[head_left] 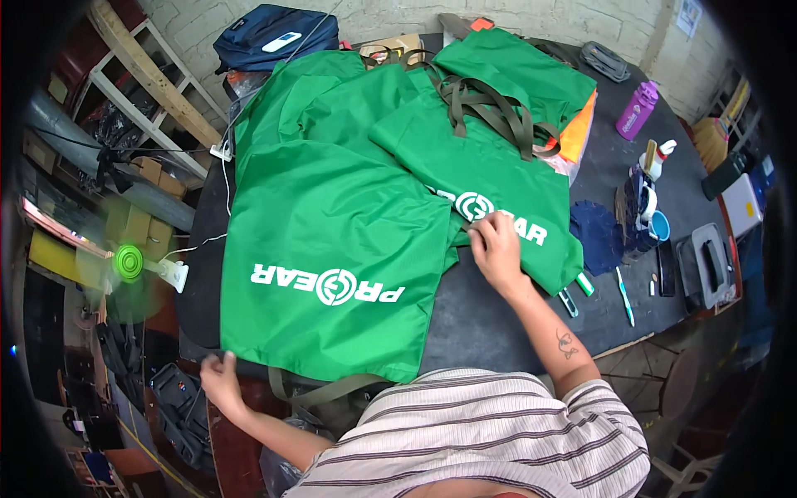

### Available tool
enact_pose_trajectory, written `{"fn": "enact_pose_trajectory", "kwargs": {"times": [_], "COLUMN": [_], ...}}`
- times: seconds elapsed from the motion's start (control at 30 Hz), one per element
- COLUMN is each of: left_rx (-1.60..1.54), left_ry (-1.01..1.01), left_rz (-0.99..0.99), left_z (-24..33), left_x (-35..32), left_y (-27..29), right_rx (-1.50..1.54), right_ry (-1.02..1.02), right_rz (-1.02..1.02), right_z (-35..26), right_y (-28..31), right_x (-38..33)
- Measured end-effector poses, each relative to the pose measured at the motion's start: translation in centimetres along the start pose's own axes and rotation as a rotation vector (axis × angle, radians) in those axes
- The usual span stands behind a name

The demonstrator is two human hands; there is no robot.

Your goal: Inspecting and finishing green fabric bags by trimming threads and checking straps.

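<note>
A green fabric bag (324, 224) with a white printed logo lies flat in front of me, its olive strap (332, 388) hanging over the near table edge. My left hand (221, 383) is closed at the bag's near left corner, fingertips on the fabric. To the right lies a second green bag (515, 187) with a similar print, partly under bunched olive straps (494, 108). My right hand (496, 249) is closed in a pinch over the near edge of that second bag, beside the first bag's right side. Its fingers partly hide what they grip, which looks like green fabric.
More green fabric (519, 70) is heaped at the back, near a blue backpack (274, 37). On the right of the dark table (498, 340) are a purple bottle (638, 110), a toothbrush (624, 297), a box cutter (568, 302) and a grey case (706, 266). A green fan (129, 262) spins at left.
</note>
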State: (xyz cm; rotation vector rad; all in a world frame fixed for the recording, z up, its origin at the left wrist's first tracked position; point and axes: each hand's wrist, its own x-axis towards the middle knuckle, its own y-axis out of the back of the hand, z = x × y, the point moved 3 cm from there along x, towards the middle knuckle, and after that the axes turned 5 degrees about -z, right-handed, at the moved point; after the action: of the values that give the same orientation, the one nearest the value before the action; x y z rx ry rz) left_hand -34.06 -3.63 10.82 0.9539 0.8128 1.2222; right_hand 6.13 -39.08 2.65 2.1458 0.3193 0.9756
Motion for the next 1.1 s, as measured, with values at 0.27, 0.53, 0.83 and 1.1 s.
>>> {"fn": "enact_pose_trajectory", "kwargs": {"times": [0.27, 0.53, 0.83, 1.1], "left_rx": [-0.302, -1.049, -1.193, -1.355], "left_ry": [-1.038, -0.989, -0.943, -1.21], "left_rz": [0.261, -0.27, -0.394, -1.157], "left_z": [21.9, 29.0, 39.5, 43.6], "left_x": [7.8, 11.5, 13.1, 8.9], "left_y": [-3.7, 4.7, 20.9, 16.9], "right_rx": [1.137, 0.994, 0.31, 1.192], "right_ry": [-0.885, -0.222, 0.387, -0.135], "right_rz": [-0.198, -0.154, 0.149, -0.605], "right_z": [-3.6, -5.7, -3.8, 1.2], "right_y": [-6.0, 5.6, 25.2, 32.2], "right_x": [3.5, 11.9, 37.8, 36.4]}}
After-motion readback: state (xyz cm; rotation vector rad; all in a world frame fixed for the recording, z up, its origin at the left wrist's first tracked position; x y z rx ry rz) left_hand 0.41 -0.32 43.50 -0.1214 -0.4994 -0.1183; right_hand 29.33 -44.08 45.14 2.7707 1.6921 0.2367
